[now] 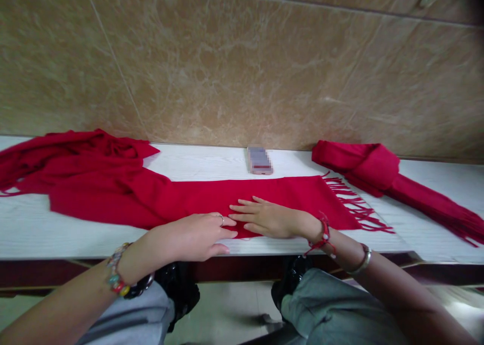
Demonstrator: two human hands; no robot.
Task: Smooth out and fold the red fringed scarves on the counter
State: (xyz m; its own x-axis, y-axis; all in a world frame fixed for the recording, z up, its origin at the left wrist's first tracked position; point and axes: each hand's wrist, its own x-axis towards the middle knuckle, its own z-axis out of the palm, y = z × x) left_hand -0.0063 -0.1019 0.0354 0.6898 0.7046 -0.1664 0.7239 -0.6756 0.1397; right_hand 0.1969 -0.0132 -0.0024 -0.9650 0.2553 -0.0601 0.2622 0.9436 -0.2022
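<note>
A red scarf (287, 189) lies spread along the white table, its fringe (351, 204) pointing right. Toward the left the same cloth runs into loose folds and a crumpled heap. My left hand (204, 236) lies on the scarf's near edge, fingers stretched out, with a ring on one finger. Flat on the cloth beside it, with fingers spread, is my right hand (270, 218). The fingertips of both hands are close together near the scarf's middle. Neither hand grips anything.
A second red scarf (359, 166), folded and knotted with fringe at its end, lies at the right. A phone (259, 160) with a blurred screen rests near the wall (227, 73). The white table's (94, 242) front edge runs just before my knees.
</note>
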